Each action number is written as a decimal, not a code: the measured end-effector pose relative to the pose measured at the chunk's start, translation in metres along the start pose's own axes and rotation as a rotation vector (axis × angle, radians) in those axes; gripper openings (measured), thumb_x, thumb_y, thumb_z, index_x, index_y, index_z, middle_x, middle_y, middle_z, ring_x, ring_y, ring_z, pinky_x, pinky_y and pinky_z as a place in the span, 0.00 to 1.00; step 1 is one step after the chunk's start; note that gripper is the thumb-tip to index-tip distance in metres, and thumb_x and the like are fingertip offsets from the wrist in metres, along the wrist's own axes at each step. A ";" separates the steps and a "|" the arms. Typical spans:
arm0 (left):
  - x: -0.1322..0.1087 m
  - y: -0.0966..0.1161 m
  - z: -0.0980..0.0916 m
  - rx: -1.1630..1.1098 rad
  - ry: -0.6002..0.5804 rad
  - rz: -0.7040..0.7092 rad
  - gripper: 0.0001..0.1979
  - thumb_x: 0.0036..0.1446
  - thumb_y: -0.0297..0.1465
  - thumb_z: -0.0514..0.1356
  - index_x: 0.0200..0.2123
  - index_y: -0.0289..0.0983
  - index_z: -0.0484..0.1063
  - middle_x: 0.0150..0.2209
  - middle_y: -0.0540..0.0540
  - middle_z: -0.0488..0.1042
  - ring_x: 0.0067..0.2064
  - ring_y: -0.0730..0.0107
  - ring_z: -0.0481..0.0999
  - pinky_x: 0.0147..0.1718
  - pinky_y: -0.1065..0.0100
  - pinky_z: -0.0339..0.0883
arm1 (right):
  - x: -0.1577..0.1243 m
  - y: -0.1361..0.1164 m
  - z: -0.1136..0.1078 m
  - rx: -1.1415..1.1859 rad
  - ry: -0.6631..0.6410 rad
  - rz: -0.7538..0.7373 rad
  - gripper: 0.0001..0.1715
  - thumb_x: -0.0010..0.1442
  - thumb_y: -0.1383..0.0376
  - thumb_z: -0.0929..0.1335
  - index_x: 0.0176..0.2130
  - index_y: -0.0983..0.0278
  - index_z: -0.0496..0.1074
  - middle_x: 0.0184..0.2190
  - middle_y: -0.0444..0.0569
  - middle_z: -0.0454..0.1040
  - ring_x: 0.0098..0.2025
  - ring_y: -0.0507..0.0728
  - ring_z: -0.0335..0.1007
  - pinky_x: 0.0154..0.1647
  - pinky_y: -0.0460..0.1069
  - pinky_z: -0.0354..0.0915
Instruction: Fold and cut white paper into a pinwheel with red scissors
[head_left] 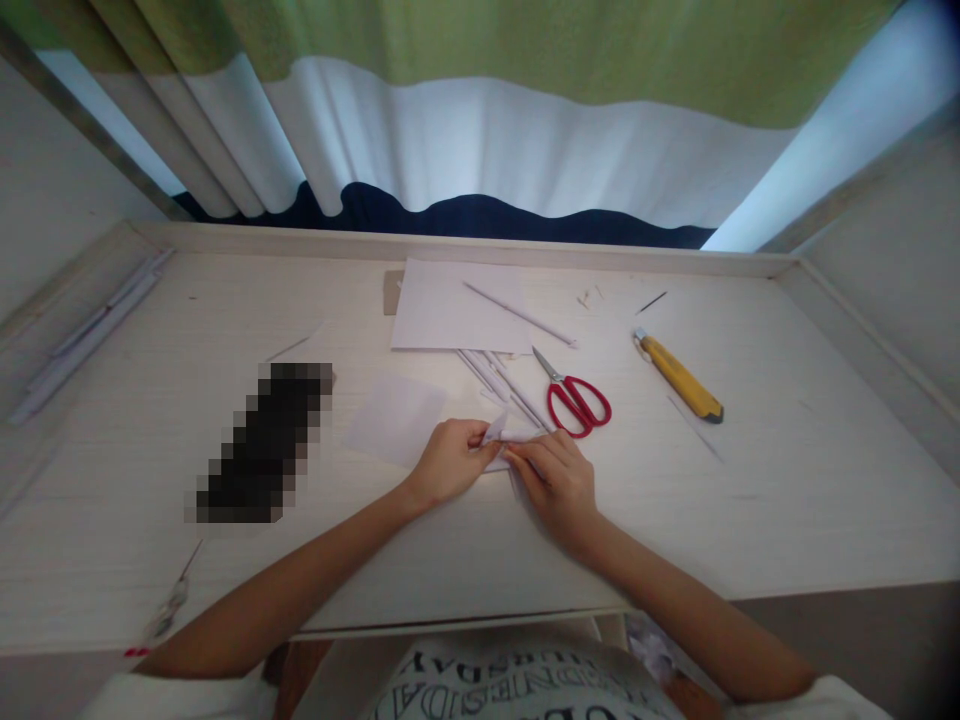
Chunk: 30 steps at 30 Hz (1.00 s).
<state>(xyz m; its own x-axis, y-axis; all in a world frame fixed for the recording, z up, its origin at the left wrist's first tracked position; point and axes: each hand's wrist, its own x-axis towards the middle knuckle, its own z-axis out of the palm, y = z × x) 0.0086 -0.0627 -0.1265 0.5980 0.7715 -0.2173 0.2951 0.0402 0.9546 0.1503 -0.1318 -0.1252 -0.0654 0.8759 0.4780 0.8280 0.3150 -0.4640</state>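
Note:
Both hands meet over the front middle of the white table, fingers pinched on a small piece of white paper (517, 436). My left hand (450, 460) grips its left part between thumb and fingers. From the right, my right hand (559, 485) holds the rolled or folded part, its fingertips close to the left thumb. Just beyond the hands lie several thin white paper rolls (517, 392). Red-handled scissors (574, 400) rest beside them, blades slightly apart and pointing away. A square white sheet (397, 415) lies left of the hands.
A larger white sheet (457, 310) bears one thin roll (521, 315). The yellow cutter (682, 377) lies at the right, near a thin dark stick (651, 302). A pixelated dark object (262, 450) is at the left. Folded papers (90, 335) lie along the left ledge.

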 end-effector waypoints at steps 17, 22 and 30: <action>0.001 0.003 -0.001 -0.003 -0.005 0.017 0.12 0.48 0.30 0.53 0.34 0.33 0.73 0.30 0.48 0.76 0.35 0.65 0.73 0.35 0.70 0.65 | 0.001 -0.003 0.002 -0.022 -0.006 -0.014 0.06 0.54 0.68 0.64 0.26 0.64 0.69 0.22 0.48 0.71 0.27 0.54 0.61 0.30 0.49 0.61; 0.001 0.002 -0.001 0.002 -0.004 0.018 0.12 0.49 0.30 0.53 0.35 0.33 0.73 0.30 0.48 0.76 0.36 0.65 0.73 0.35 0.71 0.65 | 0.000 -0.004 0.001 -0.036 -0.012 -0.020 0.05 0.54 0.69 0.64 0.28 0.64 0.69 0.23 0.48 0.71 0.28 0.55 0.61 0.30 0.49 0.61; 0.001 0.000 -0.001 0.017 -0.001 0.018 0.12 0.48 0.31 0.53 0.33 0.32 0.73 0.29 0.48 0.75 0.34 0.65 0.73 0.34 0.71 0.65 | 0.002 -0.004 0.001 -0.055 -0.009 -0.012 0.06 0.54 0.69 0.63 0.28 0.65 0.69 0.23 0.49 0.71 0.29 0.55 0.61 0.31 0.49 0.61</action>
<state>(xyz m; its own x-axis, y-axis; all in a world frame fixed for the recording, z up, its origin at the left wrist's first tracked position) 0.0084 -0.0615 -0.1269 0.6039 0.7714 -0.2007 0.2968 0.0160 0.9548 0.1464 -0.1311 -0.1235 -0.0809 0.8755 0.4763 0.8564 0.3056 -0.4162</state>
